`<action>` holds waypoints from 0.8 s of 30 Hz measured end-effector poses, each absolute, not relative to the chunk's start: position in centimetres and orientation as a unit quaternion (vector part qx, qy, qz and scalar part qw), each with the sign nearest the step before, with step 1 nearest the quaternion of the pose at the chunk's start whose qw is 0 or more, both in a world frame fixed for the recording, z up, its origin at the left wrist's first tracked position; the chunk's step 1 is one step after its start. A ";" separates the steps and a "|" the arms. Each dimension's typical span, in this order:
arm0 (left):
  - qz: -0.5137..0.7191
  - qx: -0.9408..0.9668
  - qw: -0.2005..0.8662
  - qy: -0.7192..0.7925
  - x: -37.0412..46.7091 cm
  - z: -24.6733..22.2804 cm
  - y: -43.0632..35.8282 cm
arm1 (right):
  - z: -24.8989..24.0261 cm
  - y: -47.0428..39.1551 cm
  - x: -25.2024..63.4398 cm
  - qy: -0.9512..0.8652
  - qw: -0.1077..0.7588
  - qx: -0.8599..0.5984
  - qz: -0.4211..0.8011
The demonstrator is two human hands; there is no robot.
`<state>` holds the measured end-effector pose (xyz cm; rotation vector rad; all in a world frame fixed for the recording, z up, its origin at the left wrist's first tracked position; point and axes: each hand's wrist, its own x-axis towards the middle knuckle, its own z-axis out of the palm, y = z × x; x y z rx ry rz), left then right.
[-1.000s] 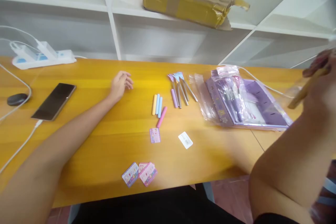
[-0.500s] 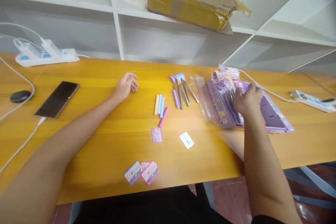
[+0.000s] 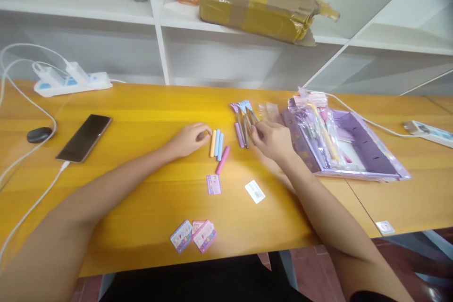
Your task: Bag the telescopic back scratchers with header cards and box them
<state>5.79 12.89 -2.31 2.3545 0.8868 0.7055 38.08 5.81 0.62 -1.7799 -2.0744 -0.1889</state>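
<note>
My left hand [image 3: 193,139] is beside the yellow stick [image 3: 213,143], its fingers curled and pressed together; whatever they may hold is hidden. Two blue sticks [image 3: 218,145] lie next to the yellow one, with a pink stick [image 3: 222,160] below. My right hand [image 3: 271,138] is over the right side of the silver-handled tools [image 3: 244,122] with patterned tips, fingers bent; whether it grips one is unclear. A purple stick [image 3: 239,135] lies to the left of them. A purple box [image 3: 380,151] holds plastic-wrapped tools [image 3: 320,134].
Small cards [image 3: 204,236] lie near the front edge, a purple card [image 3: 213,184] and a white card [image 3: 255,191] behind them. At the left are a phone [image 3: 85,138], a black mouse [image 3: 38,135] and a power strip [image 3: 74,84]. A taped carton [image 3: 258,9] sits on the shelf.
My right hand has left the wrapped tools and moved left to the silver-handled tools. My left hand has moved right and down, close to the yellow stick. The purple box is more exposed.
</note>
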 end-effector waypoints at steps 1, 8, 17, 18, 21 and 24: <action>0.244 0.877 0.260 0.322 6.2 -2.2 12.4 | -0.2 6.0 38.2 -0.744 0.188 -0.638 -0.072; 0.172 0.884 0.253 0.354 6.7 -1.9 11.6 | -2.4 6.5 40.0 -0.691 0.183 -0.698 -0.039; 0.167 0.888 0.221 0.368 6.7 -2.2 11.6 | -2.4 6.6 39.0 -0.680 0.126 -0.722 -0.031; 0.167 0.888 0.213 0.371 6.8 -2.2 11.5 | -2.4 6.7 38.9 -0.677 0.120 -0.725 -0.027; 0.159 0.888 0.188 0.388 7.0 -2.3 11.5 | -2.3 7.1 38.7 -0.658 0.101 -0.746 -0.009; 0.146 0.888 0.167 0.404 7.1 -2.5 11.6 | -2.0 7.2 39.0 -0.619 0.150 -0.771 0.009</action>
